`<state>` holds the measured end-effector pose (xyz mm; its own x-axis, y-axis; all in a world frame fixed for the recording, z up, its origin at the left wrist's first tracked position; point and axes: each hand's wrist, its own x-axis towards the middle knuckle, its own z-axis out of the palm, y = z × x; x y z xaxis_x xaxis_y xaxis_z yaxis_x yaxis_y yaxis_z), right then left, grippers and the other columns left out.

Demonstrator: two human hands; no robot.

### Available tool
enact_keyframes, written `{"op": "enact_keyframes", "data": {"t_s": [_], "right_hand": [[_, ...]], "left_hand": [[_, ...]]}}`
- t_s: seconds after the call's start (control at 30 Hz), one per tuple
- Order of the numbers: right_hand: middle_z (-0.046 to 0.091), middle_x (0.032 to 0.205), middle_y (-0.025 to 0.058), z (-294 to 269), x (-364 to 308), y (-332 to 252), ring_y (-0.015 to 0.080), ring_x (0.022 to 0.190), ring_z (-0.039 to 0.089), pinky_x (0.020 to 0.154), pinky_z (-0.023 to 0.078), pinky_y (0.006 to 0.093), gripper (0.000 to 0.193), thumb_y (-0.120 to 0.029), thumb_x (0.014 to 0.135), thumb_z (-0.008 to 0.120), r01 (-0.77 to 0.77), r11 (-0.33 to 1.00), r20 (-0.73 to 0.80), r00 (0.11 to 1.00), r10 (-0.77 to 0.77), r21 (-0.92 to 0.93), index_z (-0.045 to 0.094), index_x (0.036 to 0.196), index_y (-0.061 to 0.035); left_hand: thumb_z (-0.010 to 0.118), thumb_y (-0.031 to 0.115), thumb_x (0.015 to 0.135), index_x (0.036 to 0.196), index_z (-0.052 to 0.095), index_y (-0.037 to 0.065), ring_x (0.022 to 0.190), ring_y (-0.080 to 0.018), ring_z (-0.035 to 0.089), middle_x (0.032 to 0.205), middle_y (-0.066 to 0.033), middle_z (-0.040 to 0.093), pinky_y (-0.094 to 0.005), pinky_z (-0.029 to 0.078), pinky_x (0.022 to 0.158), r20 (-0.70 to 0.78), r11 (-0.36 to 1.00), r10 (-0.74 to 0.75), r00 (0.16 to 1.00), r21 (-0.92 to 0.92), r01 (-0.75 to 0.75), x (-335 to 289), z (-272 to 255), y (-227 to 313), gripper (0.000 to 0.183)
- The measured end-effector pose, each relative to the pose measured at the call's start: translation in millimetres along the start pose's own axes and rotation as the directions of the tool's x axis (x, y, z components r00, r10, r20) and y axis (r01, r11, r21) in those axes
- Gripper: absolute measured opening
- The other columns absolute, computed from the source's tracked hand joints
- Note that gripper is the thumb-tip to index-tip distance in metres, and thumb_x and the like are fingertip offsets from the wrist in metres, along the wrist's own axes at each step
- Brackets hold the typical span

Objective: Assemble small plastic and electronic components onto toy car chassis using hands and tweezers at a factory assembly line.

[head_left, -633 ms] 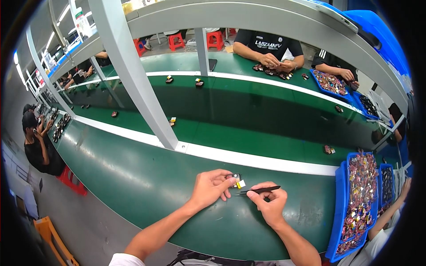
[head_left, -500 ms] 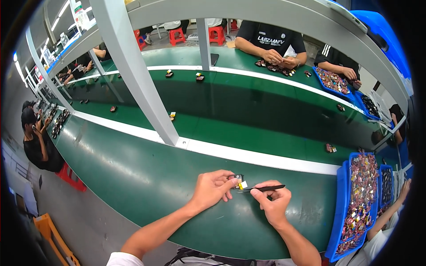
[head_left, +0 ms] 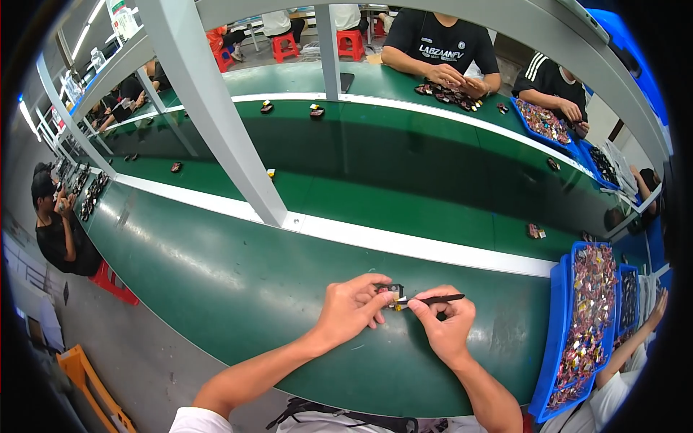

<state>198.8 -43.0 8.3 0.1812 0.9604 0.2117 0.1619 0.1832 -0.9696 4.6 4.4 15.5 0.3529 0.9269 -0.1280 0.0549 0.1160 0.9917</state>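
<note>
Between the thumb and fingers of my left hand (head_left: 354,306) is a small black electronic part (head_left: 396,289), held just above the green tabletop. A little yellow-and-white piece (head_left: 400,304) sits at its near edge. My right hand (head_left: 449,328) is closed around black tweezers (head_left: 442,299), which point left. Their tips meet the yellow-and-white piece; whether they grip it is too small to tell. My left fingers cover part of the black part.
Blue trays (head_left: 554,339) heaped with small wired parts stand at the right. Beyond the white rail (head_left: 404,250), a green conveyor (head_left: 361,209) carries scattered small parts. A grey post (head_left: 216,108) rises ahead left. Co-workers sit across and to both sides.
The tweezers' tips have moved up and right onto the yellow-and-white piece, which shows less white now. My view has tilted slightly, shifting the scene upward.
</note>
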Motion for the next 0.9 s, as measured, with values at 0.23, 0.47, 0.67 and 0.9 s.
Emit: {"op": "enact_keyframes", "data": {"t_s": [0.23,0.47,0.67,0.9], "right_hand": [[0.065,0.075,0.0012,-1,0,-1,0.0018,0.057,0.053,0.051,0.038,0.0176,0.012,0.005,0.084,0.079,-0.043,0.999,0.019,0.999,0.043,0.006,0.069,0.090,0.0038],[0.066,0.075,-0.0002,3,0,4,-0.0005,0.051,0.048,0.046,0.031,0.0192,0.012,0.003,0.083,0.081,0.027,0.997,-0.046,0.999,-0.024,0.066,0.071,0.089,0.0014],[0.066,0.075,-0.0004,3,-1,6,-0.0004,0.051,0.048,0.046,0.031,0.0193,0.013,0.002,0.082,0.082,0.023,0.998,-0.024,0.999,-0.022,0.065,0.072,0.089,0.0007],[0.063,0.068,-0.0033,3,0,6,-0.0007,0.050,0.046,0.046,0.029,0.0192,0.012,-0.001,0.083,0.083,0.012,1.000,0.003,1.000,-0.012,-0.002,0.073,0.090,-0.0001]], "left_hand": [[0.069,0.003,0.096,0.121,0.071,-0.002,0.065,-0.0128,0.069,0.093,-0.0123,0.075,-0.0246,0.057,0.053,-0.020,0.996,0.086,0.996,0.009,-0.085,1,-1,0,0.026],[0.070,0.004,0.095,0.120,0.072,-0.002,0.066,-0.0133,0.070,0.094,-0.0128,0.075,-0.0245,0.058,0.054,-0.029,0.994,0.104,0.994,-0.018,-0.105,1,-2,-1,0.026],[0.070,0.003,0.094,0.119,0.073,0.000,0.068,-0.0136,0.070,0.095,-0.0132,0.075,-0.0246,0.059,0.055,-0.039,0.996,0.089,0.995,-0.001,-0.089,0,-2,-2,0.025],[0.070,0.003,0.094,0.119,0.074,0.000,0.068,-0.0143,0.071,0.095,-0.0134,0.075,-0.0255,0.060,0.057,-0.028,0.997,0.078,0.997,0.013,-0.077,0,-2,0,0.025]]}}
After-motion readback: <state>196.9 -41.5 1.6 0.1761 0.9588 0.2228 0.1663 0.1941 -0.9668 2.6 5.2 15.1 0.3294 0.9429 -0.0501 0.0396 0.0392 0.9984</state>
